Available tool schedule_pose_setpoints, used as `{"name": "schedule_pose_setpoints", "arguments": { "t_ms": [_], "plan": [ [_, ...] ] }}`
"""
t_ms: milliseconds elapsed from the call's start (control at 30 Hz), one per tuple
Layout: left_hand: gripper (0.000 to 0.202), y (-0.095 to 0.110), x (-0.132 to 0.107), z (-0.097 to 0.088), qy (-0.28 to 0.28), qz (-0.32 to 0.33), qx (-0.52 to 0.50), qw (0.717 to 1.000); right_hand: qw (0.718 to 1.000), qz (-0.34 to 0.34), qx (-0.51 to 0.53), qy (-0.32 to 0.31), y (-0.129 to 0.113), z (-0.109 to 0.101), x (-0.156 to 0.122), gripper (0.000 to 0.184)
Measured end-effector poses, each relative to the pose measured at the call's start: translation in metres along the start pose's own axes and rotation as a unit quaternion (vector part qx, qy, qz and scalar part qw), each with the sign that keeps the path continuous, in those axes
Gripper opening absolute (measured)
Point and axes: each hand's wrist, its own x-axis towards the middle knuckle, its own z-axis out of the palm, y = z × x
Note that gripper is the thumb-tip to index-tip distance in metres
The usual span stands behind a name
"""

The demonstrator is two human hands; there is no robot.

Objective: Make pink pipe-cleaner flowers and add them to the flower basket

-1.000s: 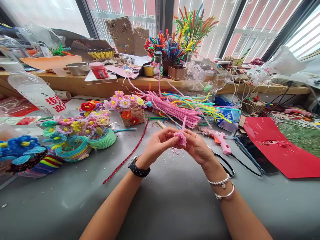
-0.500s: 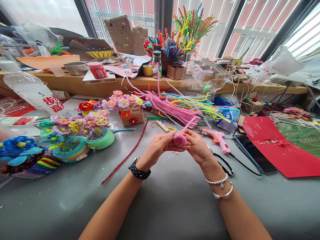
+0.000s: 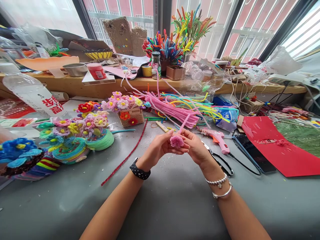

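A fluffy pink pipe-cleaner flower [image 3: 177,141] is held between my two hands, its pink stem [image 3: 184,123] pointing up and away from me. My left hand [image 3: 160,145] curls around the flower's left side, fingers beneath it. On the other side, my right hand [image 3: 196,145] grips close to where the stem meets the bloom. Just beyond my hands lies a bundle of pink pipe cleaners [image 3: 175,108], with yellow, blue and green ones beside it. A pink glue gun [image 3: 218,139] rests to the right of my right hand.
A red glittery pipe cleaner [image 3: 125,158] lies left of my hands. Finished flower pots [image 3: 100,140] and a small flower basket [image 3: 132,117] stand at the left. Scissors [image 3: 222,163], a phone [image 3: 253,153] and red card [image 3: 282,143] lie at the right. A cluttered ledge [image 3: 85,83] runs along the back.
The pink flower has turned to show more of its bloom and shifted slightly left. My hands keep hold of it in nearly the same place.
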Motion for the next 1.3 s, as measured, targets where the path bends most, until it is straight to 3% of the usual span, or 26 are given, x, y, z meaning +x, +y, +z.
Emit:
{"name": "schedule_pose_setpoints", "arguments": {
  "t_ms": [400, 600, 700, 800, 900, 1000, 1100, 1200, 1300],
  "plan": [
    [0.039, 0.002, -0.004, 0.003, -0.023, -0.006, 0.055, 0.998, 0.992, 0.047, 0.107, 0.048, 0.002, -0.003, 0.003, 0.021],
    [0.038, 0.004, -0.007, 0.005, -0.027, -0.009, 0.092, 0.995, 0.992, 0.043, 0.098, 0.062, 0.0, 0.0, 0.002, 0.024],
    [0.04, 0.004, -0.009, 0.008, -0.056, -0.028, 0.102, 0.993, 0.993, 0.049, 0.093, 0.059, -0.002, -0.006, 0.004, 0.021],
    [0.038, 0.004, -0.01, 0.008, -0.082, -0.049, 0.116, 0.989, 0.995, 0.014, 0.064, 0.075, -0.005, -0.014, 0.005, 0.018],
    [0.04, 0.009, -0.01, 0.0, -0.051, -0.018, 0.103, 0.993, 0.995, -0.023, 0.023, 0.099, -0.009, -0.019, 0.005, 0.019],
    [0.042, 0.016, -0.009, -0.014, 0.043, 0.071, 0.085, 0.993, 0.984, -0.053, -0.06, 0.157, -0.01, -0.024, 0.006, 0.022],
    [0.039, 0.021, -0.006, -0.025, 0.159, 0.131, 0.084, 0.975, 0.938, -0.131, -0.252, 0.201, -0.006, -0.03, 0.01, 0.02],
    [0.036, 0.022, -0.002, -0.032, 0.252, 0.167, 0.108, 0.947, 0.84, -0.198, -0.463, 0.201, 0.002, -0.033, 0.021, 0.013],
    [0.037, 0.02, 0.0, -0.035, 0.306, 0.172, 0.151, 0.924, 0.759, -0.181, -0.601, 0.175, 0.007, -0.03, 0.038, 0.014]
  ]
}}
